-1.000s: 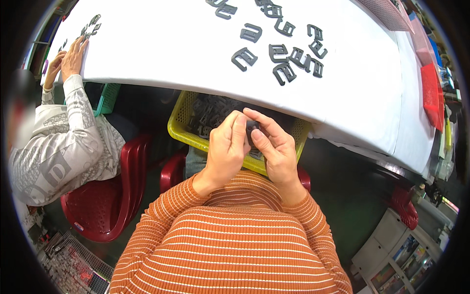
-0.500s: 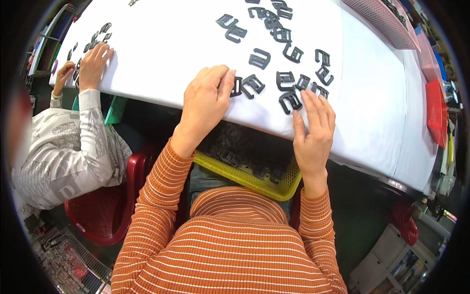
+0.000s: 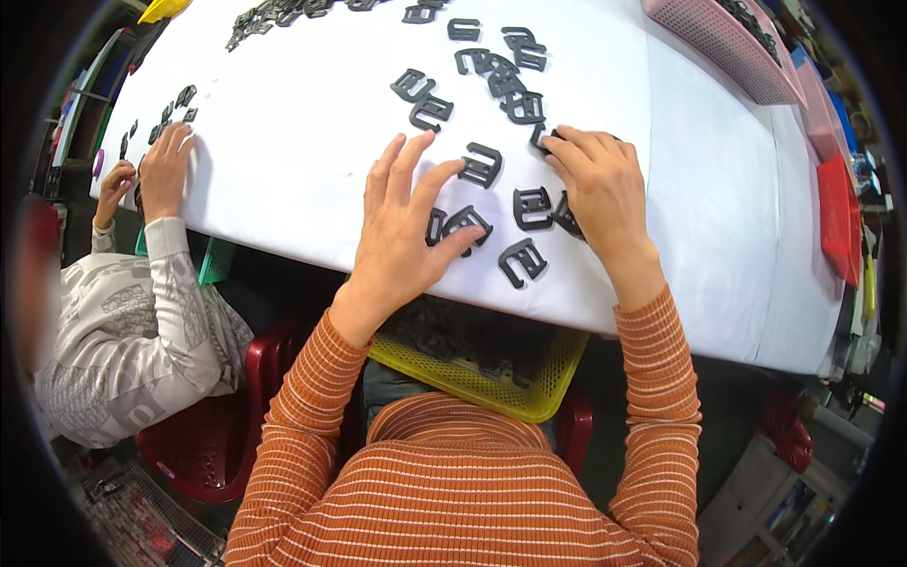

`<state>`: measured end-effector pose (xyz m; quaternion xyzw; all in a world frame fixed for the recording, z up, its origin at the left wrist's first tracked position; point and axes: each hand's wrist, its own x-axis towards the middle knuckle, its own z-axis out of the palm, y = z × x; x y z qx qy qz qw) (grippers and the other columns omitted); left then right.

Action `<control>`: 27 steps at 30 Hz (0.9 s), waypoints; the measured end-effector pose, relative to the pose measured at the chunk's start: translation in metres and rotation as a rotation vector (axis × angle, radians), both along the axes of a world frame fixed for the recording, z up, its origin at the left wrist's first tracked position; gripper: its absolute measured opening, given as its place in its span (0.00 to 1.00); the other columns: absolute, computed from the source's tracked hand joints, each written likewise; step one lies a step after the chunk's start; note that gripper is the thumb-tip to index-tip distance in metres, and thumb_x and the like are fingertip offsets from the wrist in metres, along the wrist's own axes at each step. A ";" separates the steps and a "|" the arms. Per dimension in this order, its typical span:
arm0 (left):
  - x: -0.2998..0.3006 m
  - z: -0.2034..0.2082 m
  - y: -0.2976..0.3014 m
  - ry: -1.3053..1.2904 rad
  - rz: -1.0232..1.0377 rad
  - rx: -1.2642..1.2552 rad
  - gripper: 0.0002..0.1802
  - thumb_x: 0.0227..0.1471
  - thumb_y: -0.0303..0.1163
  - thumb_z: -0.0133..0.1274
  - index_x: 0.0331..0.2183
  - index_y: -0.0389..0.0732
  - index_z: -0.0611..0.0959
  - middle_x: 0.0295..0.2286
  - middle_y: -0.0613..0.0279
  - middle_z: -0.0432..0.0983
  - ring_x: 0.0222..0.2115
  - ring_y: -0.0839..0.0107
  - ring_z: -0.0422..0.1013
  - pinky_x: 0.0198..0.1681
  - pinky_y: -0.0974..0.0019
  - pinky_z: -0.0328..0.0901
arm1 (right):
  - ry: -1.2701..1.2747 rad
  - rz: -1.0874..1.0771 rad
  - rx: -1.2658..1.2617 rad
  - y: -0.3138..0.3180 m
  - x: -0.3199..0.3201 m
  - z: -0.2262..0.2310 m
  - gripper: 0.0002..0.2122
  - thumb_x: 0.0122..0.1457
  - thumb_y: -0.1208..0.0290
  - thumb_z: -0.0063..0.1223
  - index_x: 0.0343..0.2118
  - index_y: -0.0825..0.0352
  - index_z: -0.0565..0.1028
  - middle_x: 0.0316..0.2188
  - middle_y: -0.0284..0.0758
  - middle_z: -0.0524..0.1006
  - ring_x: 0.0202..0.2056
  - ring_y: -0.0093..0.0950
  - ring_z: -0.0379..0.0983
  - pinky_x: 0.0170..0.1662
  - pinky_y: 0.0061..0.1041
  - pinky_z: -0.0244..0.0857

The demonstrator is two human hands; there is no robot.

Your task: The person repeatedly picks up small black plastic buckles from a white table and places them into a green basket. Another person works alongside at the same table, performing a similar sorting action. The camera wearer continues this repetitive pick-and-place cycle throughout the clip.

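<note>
Black plastic buckles lie scattered over the white tabletop in front of me. My left hand (image 3: 402, 222) is open with fingers spread. Its thumb rests at a buckle (image 3: 466, 223), and its index fingertip comes close to another buckle (image 3: 483, 165). Palm down, my right hand (image 3: 602, 189) reaches over several buckles with its fingers stretched out and slightly bent. Its fingertips touch a partly covered buckle (image 3: 540, 138); the thumb is hidden. Between my hands lie a buckle (image 3: 533, 208) and, nearer the edge, a tilted one (image 3: 522, 262).
Below the table edge, a yellow basket (image 3: 539, 402) with black pieces sits at my lap. At left a co-worker's hands (image 3: 162, 175) handle small black parts. A pink basket (image 3: 718, 47) stands far right, with a red bin (image 3: 838, 217) nearer. More buckles (image 3: 283, 14) are heaped at the back.
My left hand has lowered toward me and spread its fingers. My right hand has moved up and turned inward over the buckles. The view has shifted, showing more of the table's far side.
</note>
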<state>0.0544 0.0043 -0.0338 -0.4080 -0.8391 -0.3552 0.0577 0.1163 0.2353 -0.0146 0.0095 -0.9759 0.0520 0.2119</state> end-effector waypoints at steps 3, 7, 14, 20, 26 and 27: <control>-0.004 -0.004 -0.008 -0.035 0.068 0.119 0.29 0.43 0.28 0.64 0.50 0.40 0.75 0.57 0.50 0.61 0.60 0.48 0.55 0.60 0.51 0.55 | -0.187 -0.206 -0.561 -0.005 0.004 0.018 0.07 0.54 0.72 0.58 0.36 0.65 0.80 0.34 0.32 0.80 0.39 0.30 0.75 0.43 0.29 0.66; -0.029 0.000 -0.010 0.015 0.125 0.133 0.23 0.49 0.21 0.56 0.49 0.36 0.76 0.51 0.49 0.70 0.52 0.53 0.65 0.55 0.58 0.61 | -0.113 -0.154 -0.345 0.006 -0.009 0.018 0.07 0.53 0.72 0.59 0.35 0.64 0.81 0.38 0.32 0.80 0.38 0.31 0.74 0.42 0.28 0.66; -0.056 0.001 0.013 0.232 0.048 -0.114 0.18 0.50 0.24 0.56 0.45 0.36 0.79 0.45 0.56 0.75 0.45 0.57 0.69 0.48 0.59 0.64 | 0.026 0.134 0.037 0.011 -0.040 -0.001 0.14 0.52 0.71 0.61 0.43 0.64 0.78 0.40 0.30 0.80 0.40 0.28 0.73 0.44 0.28 0.61; -0.063 0.005 -0.001 0.196 0.074 0.005 0.13 0.50 0.23 0.55 0.41 0.35 0.82 0.41 0.55 0.78 0.43 0.58 0.70 0.47 0.59 0.65 | -0.412 -0.291 -0.900 0.000 -0.016 0.033 0.13 0.52 0.69 0.61 0.41 0.64 0.79 0.35 0.30 0.80 0.38 0.30 0.73 0.43 0.29 0.62; -0.098 0.004 0.009 0.291 0.108 -0.148 0.20 0.53 0.33 0.56 0.48 0.36 0.79 0.47 0.55 0.75 0.46 0.58 0.69 0.51 0.58 0.63 | 0.079 0.088 -0.154 0.005 -0.055 0.012 0.15 0.49 0.65 0.65 0.39 0.66 0.80 0.35 0.35 0.77 0.39 0.31 0.72 0.41 0.29 0.64; -0.099 0.003 0.013 0.294 0.104 -0.176 0.20 0.53 0.34 0.56 0.48 0.36 0.79 0.47 0.55 0.75 0.47 0.58 0.69 0.51 0.58 0.63 | 0.089 0.115 -0.096 0.001 -0.063 0.005 0.15 0.49 0.65 0.64 0.39 0.66 0.80 0.35 0.35 0.77 0.39 0.31 0.72 0.41 0.29 0.64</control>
